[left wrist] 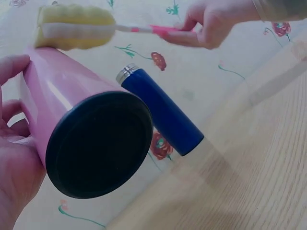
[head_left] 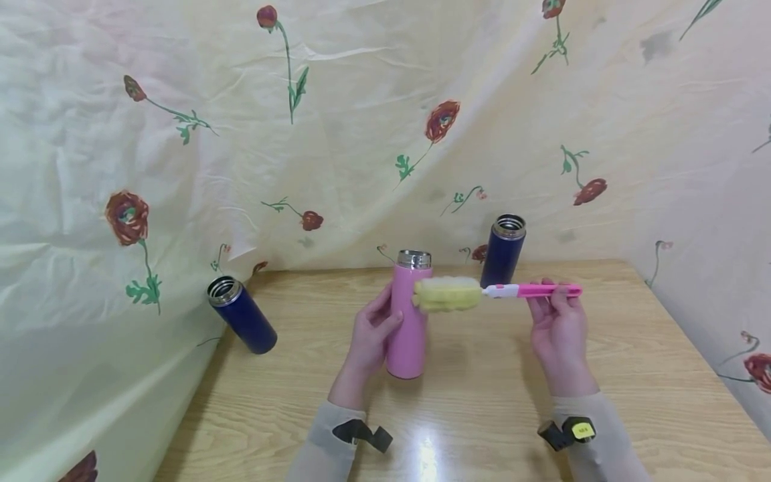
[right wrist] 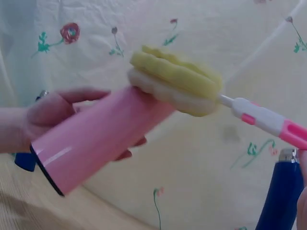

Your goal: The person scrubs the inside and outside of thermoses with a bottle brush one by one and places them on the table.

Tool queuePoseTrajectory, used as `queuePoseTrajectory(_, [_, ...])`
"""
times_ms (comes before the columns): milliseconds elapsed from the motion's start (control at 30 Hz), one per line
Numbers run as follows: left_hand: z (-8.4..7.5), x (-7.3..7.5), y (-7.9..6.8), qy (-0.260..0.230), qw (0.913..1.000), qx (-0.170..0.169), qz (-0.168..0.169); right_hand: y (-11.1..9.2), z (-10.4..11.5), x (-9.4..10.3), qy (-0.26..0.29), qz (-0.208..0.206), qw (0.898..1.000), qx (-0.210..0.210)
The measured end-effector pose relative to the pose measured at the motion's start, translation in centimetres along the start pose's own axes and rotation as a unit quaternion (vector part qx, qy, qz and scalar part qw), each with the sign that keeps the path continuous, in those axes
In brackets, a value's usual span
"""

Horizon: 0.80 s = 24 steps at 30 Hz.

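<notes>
My left hand (head_left: 369,333) grips a pink vacuum flask (head_left: 407,328) round its side, thumb across the front. Its steel mouth is uncovered, and its black underside (left wrist: 100,143) shows in the left wrist view, clear of the table. In my right hand (head_left: 560,328) is a sponge bottle brush (head_left: 448,293), pinched by its pink and white handle (right wrist: 264,117). The brush lies level, its yellow and white sponge head overlapping the flask's upper part. Whether sponge and flask touch, I cannot tell. The right wrist view has the sponge hiding the flask's mouth.
One dark blue flask (head_left: 243,316) without a lid stands at the table's left edge. Another uncapped blue flask (head_left: 502,258) is at the back, right of centre. Flower-printed cloth (head_left: 361,134) hangs behind the wooden table (head_left: 482,415).
</notes>
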State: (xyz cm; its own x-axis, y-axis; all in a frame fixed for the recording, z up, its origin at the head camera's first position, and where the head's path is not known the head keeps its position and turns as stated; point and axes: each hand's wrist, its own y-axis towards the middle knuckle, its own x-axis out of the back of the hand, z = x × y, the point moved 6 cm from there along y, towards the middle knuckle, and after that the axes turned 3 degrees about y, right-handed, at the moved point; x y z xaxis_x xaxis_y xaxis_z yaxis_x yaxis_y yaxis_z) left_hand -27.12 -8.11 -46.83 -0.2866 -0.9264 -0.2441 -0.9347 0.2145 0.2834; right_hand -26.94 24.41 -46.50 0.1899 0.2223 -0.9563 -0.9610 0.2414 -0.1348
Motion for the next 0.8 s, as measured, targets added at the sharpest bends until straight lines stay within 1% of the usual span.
queuePoseTrajectory(67, [0.02,0.00,-0.01,0.000,1.0000,-0.004,0.003,-0.24,0.16,-0.32,0.013,-0.015,0.999,0.026])
queuePoseTrajectory(133, [0.13,-0.02,-0.06,-0.003,1.0000,-0.004,0.005,-0.49,0.19,-0.59,0.013,-0.024,0.999,0.043])
queuePoseTrajectory(233, [0.31,-0.20,-0.13,-0.004,0.9999,0.006,0.009,-0.80,0.05,-0.80,0.011,-0.031,0.998,0.051])
queuePoseTrajectory(367, [0.38,-0.60,-0.09,0.009,0.9997,0.021,0.013,-0.93,-0.05,-0.87,0.007,-0.030,0.998,0.060])
queuePoseTrajectory(467, [0.26,-0.75,0.00,0.021,0.9994,0.028,0.007,-0.88,0.03,-0.83,-0.002,-0.032,0.997,0.068])
queuePoseTrajectory(533, [0.19,-0.74,0.09,0.030,0.9991,0.031,0.001,-0.83,0.10,-0.76,-0.006,-0.036,0.997,0.068])
queuePoseTrajectory(633, [0.09,-0.65,0.17,0.053,0.9978,0.039,-0.009,-0.71,0.13,-0.67,-0.001,-0.040,0.998,0.055])
queuePoseTrajectory(800, [0.10,-0.75,0.15,0.067,0.9965,0.051,-0.003,-0.63,0.15,-0.48,0.024,-0.049,0.998,0.028])
